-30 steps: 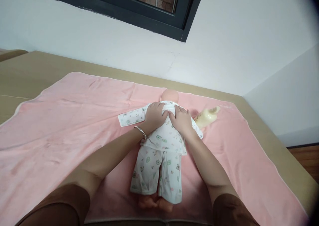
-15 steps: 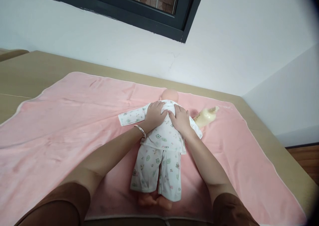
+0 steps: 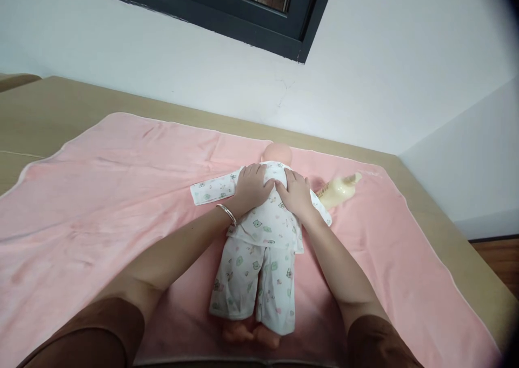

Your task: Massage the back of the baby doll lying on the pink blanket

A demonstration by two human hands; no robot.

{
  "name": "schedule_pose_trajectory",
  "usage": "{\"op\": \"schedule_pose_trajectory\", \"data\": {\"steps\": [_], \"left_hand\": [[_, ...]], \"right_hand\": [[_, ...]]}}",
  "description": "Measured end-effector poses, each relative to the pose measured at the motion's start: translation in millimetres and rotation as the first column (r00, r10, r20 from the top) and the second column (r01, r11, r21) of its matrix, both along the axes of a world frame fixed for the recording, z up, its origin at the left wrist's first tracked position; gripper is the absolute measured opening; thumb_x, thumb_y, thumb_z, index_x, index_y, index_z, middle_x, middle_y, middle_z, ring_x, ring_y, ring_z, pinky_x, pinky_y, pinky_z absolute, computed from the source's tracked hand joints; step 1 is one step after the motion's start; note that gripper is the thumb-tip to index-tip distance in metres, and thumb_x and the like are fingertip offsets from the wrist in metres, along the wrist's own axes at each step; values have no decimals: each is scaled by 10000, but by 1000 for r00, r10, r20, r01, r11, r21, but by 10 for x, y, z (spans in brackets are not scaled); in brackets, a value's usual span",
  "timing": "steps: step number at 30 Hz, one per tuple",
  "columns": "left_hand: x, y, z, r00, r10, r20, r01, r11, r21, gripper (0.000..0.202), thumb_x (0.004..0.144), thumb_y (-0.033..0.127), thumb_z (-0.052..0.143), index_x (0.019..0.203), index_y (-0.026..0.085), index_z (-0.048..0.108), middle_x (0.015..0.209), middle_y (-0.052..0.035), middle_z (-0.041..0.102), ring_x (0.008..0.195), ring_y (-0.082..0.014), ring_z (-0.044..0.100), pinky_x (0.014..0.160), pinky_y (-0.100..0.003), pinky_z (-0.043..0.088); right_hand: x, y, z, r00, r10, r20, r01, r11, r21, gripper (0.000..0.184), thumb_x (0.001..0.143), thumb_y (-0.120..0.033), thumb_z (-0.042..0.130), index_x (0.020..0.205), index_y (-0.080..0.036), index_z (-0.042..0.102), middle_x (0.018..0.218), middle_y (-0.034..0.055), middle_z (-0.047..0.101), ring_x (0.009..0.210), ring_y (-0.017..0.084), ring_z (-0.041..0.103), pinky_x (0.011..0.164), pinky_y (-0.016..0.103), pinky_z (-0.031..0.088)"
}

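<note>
A baby doll (image 3: 259, 227) in a white printed top and trousers lies face down on a pink blanket (image 3: 133, 162), its head away from me and its feet towards me. On the left of its upper back rests my left hand (image 3: 252, 187), palm down with fingers extended; a silver bangle circles that wrist. My right hand (image 3: 297, 196) lies flat on the right side of the upper back. Both thumbs point inward and nearly meet at the middle. The doll's left sleeve stretches out sideways. A pale yellow bottle (image 3: 339, 191) lies on its side just right of my right hand.
Under the blanket is a wooden table (image 3: 458, 260), its edge showing along the right. A white wall (image 3: 227, 92) rises behind it, with a dark window frame (image 3: 300, 46) above.
My hands stay on the doll's upper back with almost no movement. The whole view has shifted slightly.
</note>
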State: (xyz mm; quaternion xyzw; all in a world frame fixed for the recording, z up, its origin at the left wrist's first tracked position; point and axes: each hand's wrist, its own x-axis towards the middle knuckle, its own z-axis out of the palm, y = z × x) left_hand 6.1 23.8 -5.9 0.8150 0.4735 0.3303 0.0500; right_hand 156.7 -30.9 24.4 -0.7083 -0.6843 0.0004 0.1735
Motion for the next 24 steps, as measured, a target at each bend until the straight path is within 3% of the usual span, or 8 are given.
{"op": "schedule_pose_trajectory", "data": {"steps": [3, 7, 12, 15, 20, 24], "left_hand": [[-17, 34, 15, 998, -62, 14, 62, 998, -5, 404, 915, 300, 491, 1284, 157, 574, 1280, -121, 650, 1209, -300, 566, 1068, -471, 406], [-27, -12, 46, 987, -163, -4, 163, 982, 100, 347, 956, 257, 432, 1237, 177, 620, 1262, -102, 671, 1178, -259, 596, 1035, -431, 437], [-17, -158, 62, 999, -43, 1, 42, 985, 166, 289, 975, 282, 427, 1009, 182, 696, 1120, -128, 709, 1064, -286, 633, 929, -446, 483], [-7, -168, 57, 1000, 5, 21, -7, 994, 114, 260, 948, 288, 470, 1052, 186, 686, 1145, -133, 698, 1092, -304, 618, 942, -469, 474], [-3, -31, -4, 998, -36, 42, 34, 999, 43, 383, 947, 289, 450, 1283, 184, 600, 1306, -124, 636, 1226, -299, 553, 1098, -513, 375], [-25, 5, -28, 987, -131, 91, 122, 988, 92, 344, 952, 252, 437, 1213, 201, 654, 1257, -93, 669, 1193, -254, 580, 1064, -446, 423]], "right_hand": [[59, 40, -4, 999, 39, -4, -39, 999, -2, 565, 1004, -447, 372, 1478, -145, 420, 1439, 175, 542, 1333, 323, 467, 1156, 560, 256], [16, -17, 50, 996, 84, 35, -83, 996, -29, 526, 1008, -352, 351, 1513, -211, 391, 1499, 156, 491, 1374, 321, 430, 1148, 640, 220], [-201, -201, 139, 991, -5, 136, -1, 999, 43, 445, 1011, -297, 338, 1398, -202, 535, 1388, 155, 594, 1271, 308, 523, 1170, 654, 102], [-227, -219, 155, 989, -44, 144, 36, 998, 57, 443, 1004, -346, 369, 1368, -179, 557, 1325, 156, 634, 1224, 319, 552, 1176, 655, 56], [-53, -47, 114, 999, -11, 37, 14, 997, -71, 568, 979, -384, 377, 1509, -178, 401, 1482, 174, 499, 1359, 356, 435, 1142, 658, 204], [-46, -55, 122, 998, 21, 52, -17, 998, -64, 560, 990, -345, 350, 1526, -189, 382, 1507, 167, 472, 1384, 331, 411, 1140, 578, 260]]}}
